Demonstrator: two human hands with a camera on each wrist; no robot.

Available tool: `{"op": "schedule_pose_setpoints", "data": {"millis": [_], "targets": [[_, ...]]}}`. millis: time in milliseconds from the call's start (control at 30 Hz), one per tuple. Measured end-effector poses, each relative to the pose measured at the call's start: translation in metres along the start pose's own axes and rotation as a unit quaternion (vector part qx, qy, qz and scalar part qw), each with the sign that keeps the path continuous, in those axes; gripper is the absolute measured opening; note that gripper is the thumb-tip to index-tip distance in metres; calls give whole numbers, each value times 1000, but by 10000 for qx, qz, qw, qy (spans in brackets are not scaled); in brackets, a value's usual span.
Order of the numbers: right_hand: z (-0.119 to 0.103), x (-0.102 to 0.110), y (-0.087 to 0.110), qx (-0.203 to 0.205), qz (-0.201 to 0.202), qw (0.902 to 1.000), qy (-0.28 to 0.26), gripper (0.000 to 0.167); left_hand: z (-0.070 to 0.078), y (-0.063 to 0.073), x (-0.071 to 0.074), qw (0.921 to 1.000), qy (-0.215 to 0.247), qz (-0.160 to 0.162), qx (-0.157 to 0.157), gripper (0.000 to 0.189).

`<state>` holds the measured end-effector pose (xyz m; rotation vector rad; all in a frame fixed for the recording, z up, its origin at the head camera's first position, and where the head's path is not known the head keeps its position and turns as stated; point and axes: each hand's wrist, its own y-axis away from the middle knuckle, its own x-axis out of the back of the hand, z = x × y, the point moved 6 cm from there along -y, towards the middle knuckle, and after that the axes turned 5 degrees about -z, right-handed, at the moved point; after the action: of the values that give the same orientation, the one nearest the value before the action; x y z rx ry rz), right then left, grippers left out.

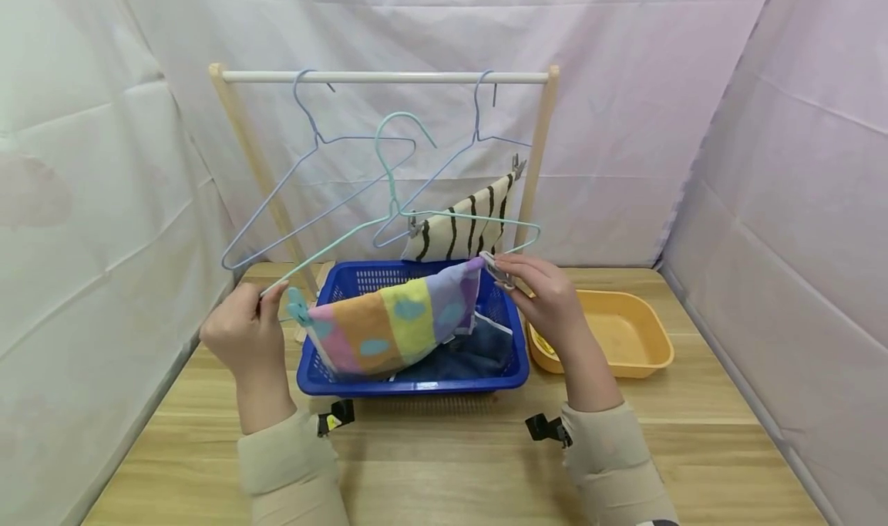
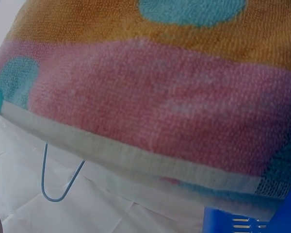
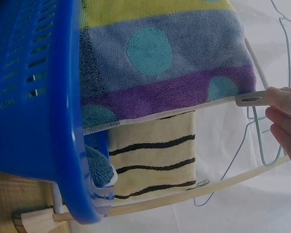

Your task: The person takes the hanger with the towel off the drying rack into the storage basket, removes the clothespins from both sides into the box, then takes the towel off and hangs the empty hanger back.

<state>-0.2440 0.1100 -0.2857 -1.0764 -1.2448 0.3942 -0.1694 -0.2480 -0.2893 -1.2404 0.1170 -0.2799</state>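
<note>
A mint-green wire hanger is held up in front of the rack, its left end gripped by my left hand. Beside that hand, a teal clothespin clips one corner of a colourful striped towel with teal dots. At the towel's purple corner, my right hand pinches a grey clothespin between thumb and fingers. Whether this clothespin also bites the hanger wire is unclear. Pink and orange towel stripes fill most of the left wrist view, where only a sliver of my left hand shows.
Below the towel stands a blue basket holding a dark blue cloth. Behind it, a rack carries two blue hangers, the right one with a cream, black-striped towel clipped on. A yellow tray sits at the right.
</note>
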Motion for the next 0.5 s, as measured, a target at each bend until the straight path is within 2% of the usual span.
{"op": "schedule_pose_setpoints", "data": {"millis": [500], "targets": [[4,9,4,-66,-85,9999,-113,31,3,-3,0,9992,60,-207,-337,69]]}}
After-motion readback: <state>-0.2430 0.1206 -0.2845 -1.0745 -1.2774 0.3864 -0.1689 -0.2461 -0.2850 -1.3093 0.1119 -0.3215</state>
